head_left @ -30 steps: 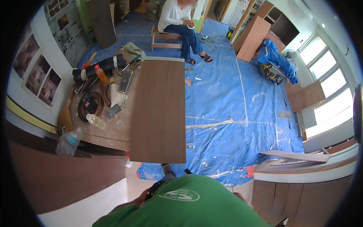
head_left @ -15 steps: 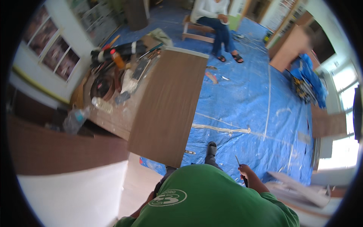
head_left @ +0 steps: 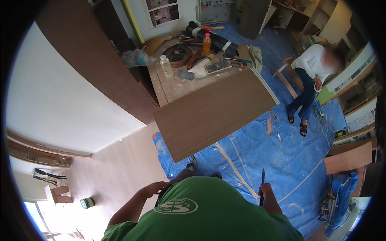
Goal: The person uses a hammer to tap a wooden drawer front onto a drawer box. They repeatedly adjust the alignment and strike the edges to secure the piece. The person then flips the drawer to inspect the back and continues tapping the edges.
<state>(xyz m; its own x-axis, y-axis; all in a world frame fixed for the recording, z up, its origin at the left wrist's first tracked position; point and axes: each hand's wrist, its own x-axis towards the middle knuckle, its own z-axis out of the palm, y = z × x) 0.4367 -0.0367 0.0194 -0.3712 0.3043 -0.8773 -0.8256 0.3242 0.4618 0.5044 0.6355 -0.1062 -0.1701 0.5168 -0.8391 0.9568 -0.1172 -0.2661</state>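
My right hand (head_left: 265,188) is closed around a slim, straight dark tool (head_left: 263,176) with a narrow blade pointing away from me; its exact kind is not clear. My left hand (head_left: 157,187) is at my waist, its fingers partly hidden against my side, so whether it holds anything does not show. In front of me a brown wood-grain board (head_left: 217,110) lies at a slant on the workbench (head_left: 161,90), its near end jutting past the bench edge. A pale strip (head_left: 265,86) runs along its far end. Neither hand touches the board.
Behind the board lie an orange bottle (head_left: 206,44), a clear bottle (head_left: 166,66), a sanding block (head_left: 218,67) and black rolls (head_left: 213,38). Blue sheeting (head_left: 249,148) covers the floor. A seated person (head_left: 315,66) holds a cup at the right. A can (head_left: 87,203) stands left.
My view has swung left, so the board now lies more crosswise and the left-hand floor shows. My left hand has come into clearer sight; the right keeps hold of the slim tool.
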